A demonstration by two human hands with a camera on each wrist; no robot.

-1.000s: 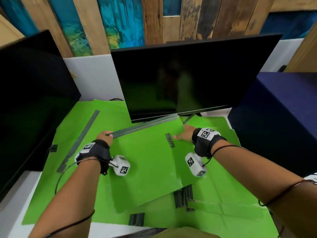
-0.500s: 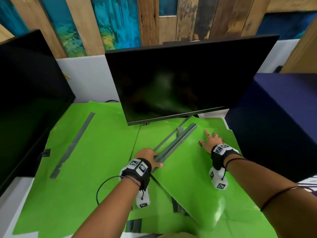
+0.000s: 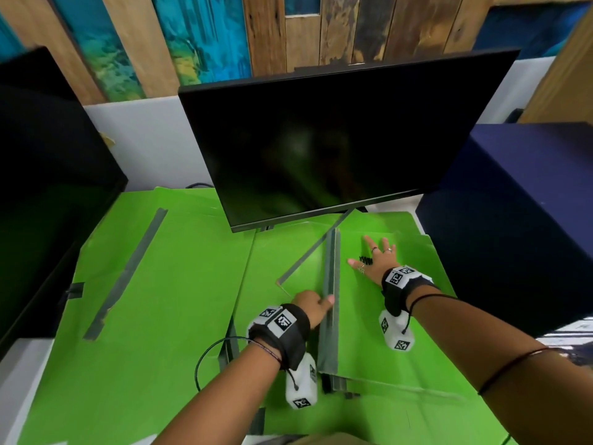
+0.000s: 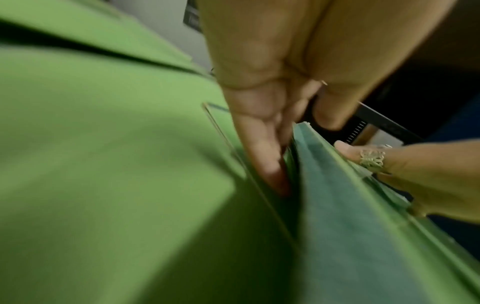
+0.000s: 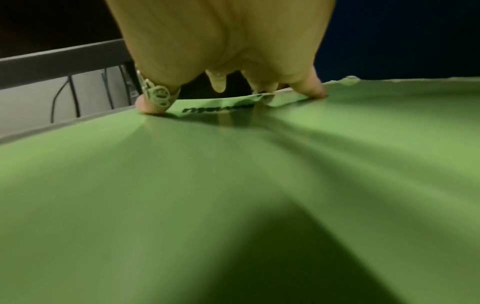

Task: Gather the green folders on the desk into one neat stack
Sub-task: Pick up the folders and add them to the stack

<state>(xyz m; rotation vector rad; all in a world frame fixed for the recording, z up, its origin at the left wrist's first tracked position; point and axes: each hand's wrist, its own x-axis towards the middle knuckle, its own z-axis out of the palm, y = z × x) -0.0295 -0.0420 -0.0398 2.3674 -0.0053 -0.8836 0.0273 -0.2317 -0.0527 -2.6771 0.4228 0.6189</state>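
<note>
Bright even light, blurred wrist views, wide-angle warping

Back wall: vertical wooden planks [image 3: 266, 33], bare brown mixed with blue-green painted ones. White partition panel [image 3: 154, 139] below. Two dark switched-off flat monitors: centre [image 3: 337, 136], left [image 3: 41, 187]. Dark navy block [image 3: 519, 200] at right. White desk surface [image 3: 19, 380].
</note>
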